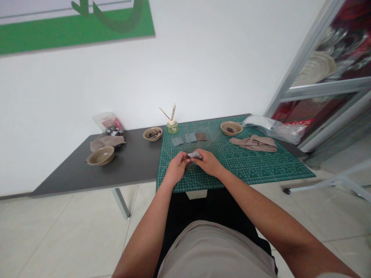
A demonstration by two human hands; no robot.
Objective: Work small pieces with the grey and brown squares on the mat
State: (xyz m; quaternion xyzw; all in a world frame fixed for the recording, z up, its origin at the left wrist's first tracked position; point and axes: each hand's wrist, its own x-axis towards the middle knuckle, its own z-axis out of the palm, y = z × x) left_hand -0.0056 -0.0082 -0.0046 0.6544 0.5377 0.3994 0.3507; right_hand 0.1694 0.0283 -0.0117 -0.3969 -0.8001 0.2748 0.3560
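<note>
Left hand (178, 168) and right hand (208, 162) pinch a folded grey swatch (194, 155) above a cutting mat (255, 166).

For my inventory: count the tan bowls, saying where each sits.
3. One tan bowl on the dark table's left end; one beside the reed diffuser, holding dark pieces; one on the green cutting mat, holding dark pieces. None seem hidden.

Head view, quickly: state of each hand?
Left hand: closed, holding a folded grey swatch.
Right hand: closed, holding the same swatch.

white wall (185, 73), green banner (72, 33), beige tile floor (72, 235), dark grey table (127, 164)
</note>
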